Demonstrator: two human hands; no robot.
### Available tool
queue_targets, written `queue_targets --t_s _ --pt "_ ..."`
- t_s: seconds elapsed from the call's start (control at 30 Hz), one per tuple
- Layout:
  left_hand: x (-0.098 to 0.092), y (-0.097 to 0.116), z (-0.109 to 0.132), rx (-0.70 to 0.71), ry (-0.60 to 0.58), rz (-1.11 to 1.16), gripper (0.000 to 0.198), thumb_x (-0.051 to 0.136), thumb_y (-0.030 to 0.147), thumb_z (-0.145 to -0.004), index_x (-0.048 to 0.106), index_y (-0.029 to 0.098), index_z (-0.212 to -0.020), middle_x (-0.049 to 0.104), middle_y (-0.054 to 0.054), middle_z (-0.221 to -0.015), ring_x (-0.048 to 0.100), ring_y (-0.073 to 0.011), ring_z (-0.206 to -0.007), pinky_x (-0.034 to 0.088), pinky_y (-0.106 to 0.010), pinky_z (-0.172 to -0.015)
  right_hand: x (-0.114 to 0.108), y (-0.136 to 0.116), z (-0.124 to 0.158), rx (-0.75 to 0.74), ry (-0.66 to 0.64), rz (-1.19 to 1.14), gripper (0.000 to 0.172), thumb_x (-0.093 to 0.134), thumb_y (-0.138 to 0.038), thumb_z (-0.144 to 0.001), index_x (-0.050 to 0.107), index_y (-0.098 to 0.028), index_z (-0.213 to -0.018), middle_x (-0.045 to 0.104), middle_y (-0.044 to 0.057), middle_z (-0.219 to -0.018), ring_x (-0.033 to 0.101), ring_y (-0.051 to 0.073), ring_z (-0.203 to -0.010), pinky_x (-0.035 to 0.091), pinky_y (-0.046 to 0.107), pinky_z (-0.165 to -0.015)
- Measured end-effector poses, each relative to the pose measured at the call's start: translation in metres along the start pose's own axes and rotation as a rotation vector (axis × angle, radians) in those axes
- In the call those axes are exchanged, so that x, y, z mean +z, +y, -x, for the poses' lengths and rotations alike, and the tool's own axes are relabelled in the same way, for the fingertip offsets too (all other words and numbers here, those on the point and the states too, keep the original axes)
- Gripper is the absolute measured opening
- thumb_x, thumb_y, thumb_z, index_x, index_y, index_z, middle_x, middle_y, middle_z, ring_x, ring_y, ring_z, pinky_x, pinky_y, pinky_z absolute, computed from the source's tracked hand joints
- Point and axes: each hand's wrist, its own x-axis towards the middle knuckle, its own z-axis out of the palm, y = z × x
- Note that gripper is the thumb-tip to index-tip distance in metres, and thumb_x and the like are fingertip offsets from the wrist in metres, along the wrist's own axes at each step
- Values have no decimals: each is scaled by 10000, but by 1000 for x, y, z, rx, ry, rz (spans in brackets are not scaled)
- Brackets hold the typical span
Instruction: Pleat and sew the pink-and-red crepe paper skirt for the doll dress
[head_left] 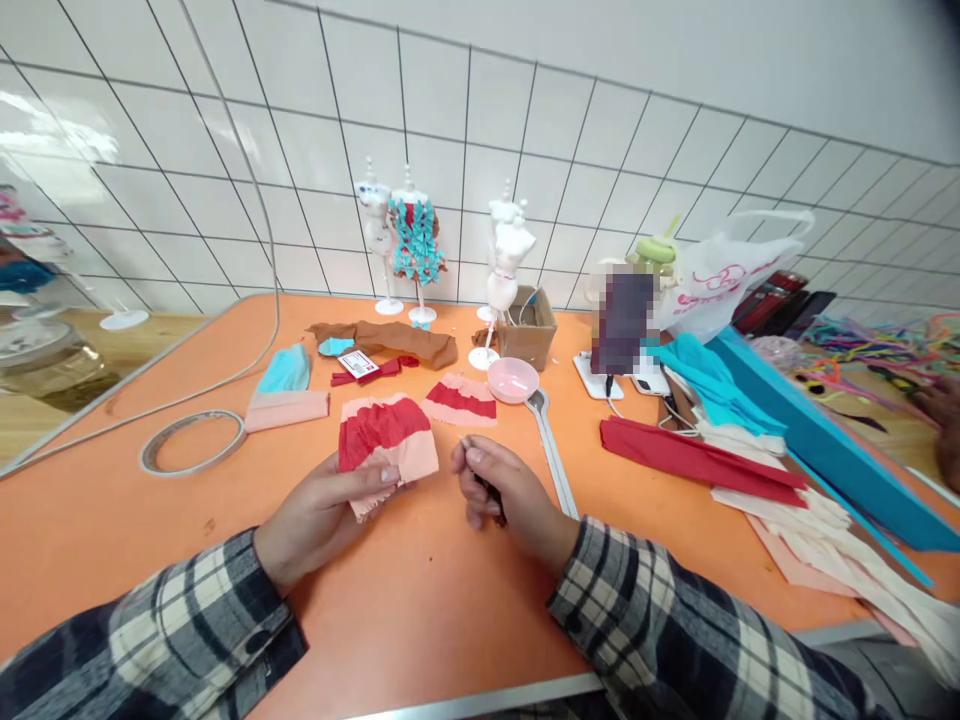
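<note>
Between the thumb and fingers of my left hand [326,510] is a pink and red crepe paper piece [386,432], wrinkled, with a red band across it. My right hand [510,485] is closed around a dark, thin tool [491,490]; most of it is hidden by the fingers, so its kind does not show. The two hands are apart, above the orange table. Just beyond them lies a second pink and red crepe paper piece [461,400]. A pink bowl [514,380] sits past my right hand, beside a grey long-handled tool [553,450].
Small white mannequins [510,250] stand by the tiled wall, one in a blue ruffled dress [417,240]. A tape roll [193,442] lies at left, a cardboard box [529,335] behind the bowl. Folded red paper [697,460] and white strips lie right. Another person's hand [941,400] shows far right.
</note>
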Motion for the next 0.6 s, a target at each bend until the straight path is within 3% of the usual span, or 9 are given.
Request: queue_targets --t_s 0.1,0.2,0.37,0.6 --pt "-3 -2 2 -50 -16 20 172 843 227 -722 786 163 -871 749 -66 -790 668 -179 -736 531 -247 -703 -1 -4 -1 18 141 9 356 677 -506 -828 492 -208 -891 487 -81 -651 257 31 -392 225 170 -342" --pt "0 -2 3 -104 -84 -4 193 842 223 -723 790 160 -898 747 -77 -780 680 -201 -770 540 -263 -752 0 -5 0 47 65 10 463 663 -609 -818 530 -196 -979 556 -42 -729 337 38 -386 141 191 -314" --pt "5 -1 1 -124 -92 -55 228 823 179 -728 785 166 -953 766 -101 -903 698 -239 -874 553 -300 -831 1 -7 2 79 22 45 451 828 -452 -704 507 -209 -907 437 -101 -627 315 44 -424 200 182 -363" --pt "5 -2 0 -158 -97 -100 244 838 251 -751 778 175 -974 759 -91 -937 679 -228 -871 542 -298 -812 0 -7 -1 -111 100 323 283 768 -345 -758 540 -192 -825 507 -45 -729 436 91 -623 364 223 -576"
